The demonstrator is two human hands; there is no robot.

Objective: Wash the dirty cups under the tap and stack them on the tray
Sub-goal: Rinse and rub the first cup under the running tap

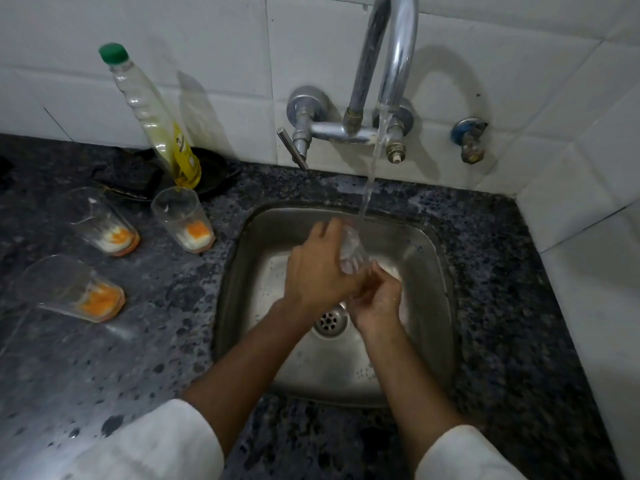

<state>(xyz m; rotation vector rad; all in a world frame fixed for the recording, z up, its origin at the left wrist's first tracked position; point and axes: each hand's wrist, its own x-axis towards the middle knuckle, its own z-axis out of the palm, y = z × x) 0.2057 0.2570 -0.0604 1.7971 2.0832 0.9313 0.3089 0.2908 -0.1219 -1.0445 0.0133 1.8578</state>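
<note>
A dark speckled stone bench (173, 341) is set against white tiles, with a steel sink (433, 258) sunk into it. Three dirty clear cups (183, 220) (100, 221) (69, 289) with orange and white residue are stood left of the sink, behind them a green-capped bottle (156, 116) of yellow liquid.

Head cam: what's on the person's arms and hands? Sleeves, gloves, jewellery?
Both hands bare: no gloves, rings, watch or bracelets visible on the left hand or right hand. White long sleeves are pushed up to about the elbows, left sleeve and right sleeve, leaving forearms uncovered. Fabric looks plain, no markings visible.
</note>
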